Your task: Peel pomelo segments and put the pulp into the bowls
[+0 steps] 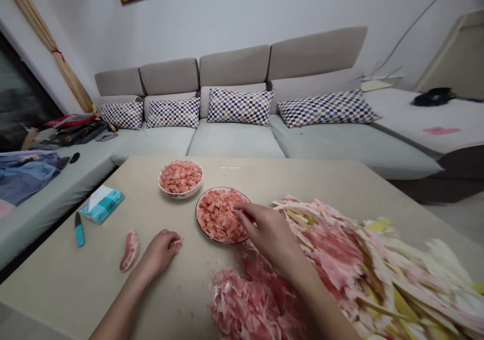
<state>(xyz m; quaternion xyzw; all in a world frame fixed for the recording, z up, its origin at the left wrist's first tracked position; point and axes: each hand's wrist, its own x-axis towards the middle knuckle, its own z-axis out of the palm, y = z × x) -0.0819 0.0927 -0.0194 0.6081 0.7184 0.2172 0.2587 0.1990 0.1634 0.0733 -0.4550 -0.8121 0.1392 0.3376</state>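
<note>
My left hand is closed around a small piece of pink pomelo flesh, just above the table. Over the right rim of a dark-edged plate is my right hand, thumb and forefinger pinched together. Whether anything is between those fingertips is hidden. The plate holds a heap of pink pomelo pulp. A whole pomelo segment lies left of my left hand. Under my right forearm spreads a pile of thin pink membranes.
A white bowl filled with pulp stands behind the plate. White and yellow peel covers the table's right side. At the left lie a turquoise-handled knife and a blue tissue pack. A grey sofa stands beyond the table.
</note>
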